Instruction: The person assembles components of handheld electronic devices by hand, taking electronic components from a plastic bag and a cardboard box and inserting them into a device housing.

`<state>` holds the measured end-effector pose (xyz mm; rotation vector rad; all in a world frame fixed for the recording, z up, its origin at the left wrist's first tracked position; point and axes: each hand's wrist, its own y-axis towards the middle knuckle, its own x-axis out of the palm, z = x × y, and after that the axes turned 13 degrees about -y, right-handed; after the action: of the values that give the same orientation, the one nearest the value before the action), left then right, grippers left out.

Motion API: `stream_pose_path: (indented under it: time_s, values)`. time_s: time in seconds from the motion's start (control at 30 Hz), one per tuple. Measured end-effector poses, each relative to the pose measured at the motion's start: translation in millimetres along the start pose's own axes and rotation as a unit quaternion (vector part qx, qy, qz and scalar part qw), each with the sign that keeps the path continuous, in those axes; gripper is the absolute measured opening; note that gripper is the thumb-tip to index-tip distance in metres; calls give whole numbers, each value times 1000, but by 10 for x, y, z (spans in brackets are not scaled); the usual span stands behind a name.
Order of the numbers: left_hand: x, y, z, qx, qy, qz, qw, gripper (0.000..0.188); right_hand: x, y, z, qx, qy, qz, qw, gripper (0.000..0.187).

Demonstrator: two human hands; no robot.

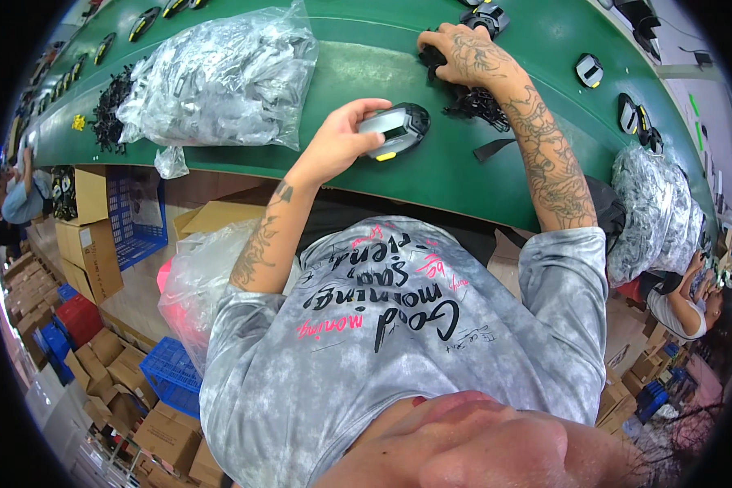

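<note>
My left hand (346,140) grips a rounded grey-and-black plastic device (409,124) with a yellow tab, just above the green work surface (350,175). Its thumb lies across the grey face. Farther off to the right, my right hand (465,55) reaches over the surface with curled fingers, closed on a small black part (433,60) whose shape is mostly hidden. Under that wrist lies a loose pile of small black parts (481,107). Another grey-and-black device (488,18) sits just beyond the right hand.
A big clear bag of grey parts (220,77) lies at left, beside a black heap (112,110) and small yellow pieces (79,122). More devices (589,71) rest at right, near another filled bag (655,215). Cardboard boxes (89,252) and blue crates (171,374) stand below.
</note>
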<state>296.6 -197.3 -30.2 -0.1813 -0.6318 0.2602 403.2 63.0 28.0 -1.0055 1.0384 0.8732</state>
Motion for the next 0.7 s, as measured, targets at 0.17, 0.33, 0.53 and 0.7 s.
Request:
stream_pose_path:
  time_s: [0.17,0.33,0.53,0.7]
  values:
    - [93,102,-107,-8,-2,49,999,46,97,-138,163,-29,209,39,977,49]
    - [331,182,-192,-19,-61,67,996,40,149,-381,192,29,438,125,890,37]
    - [164,226,-508,20,-137,56,989,43,-9,-1135,-310,46,680,122,721,30]
    - [163,169,-474,3,-143,17,989,49,269,-1509,-666,102,659,55,743,22]
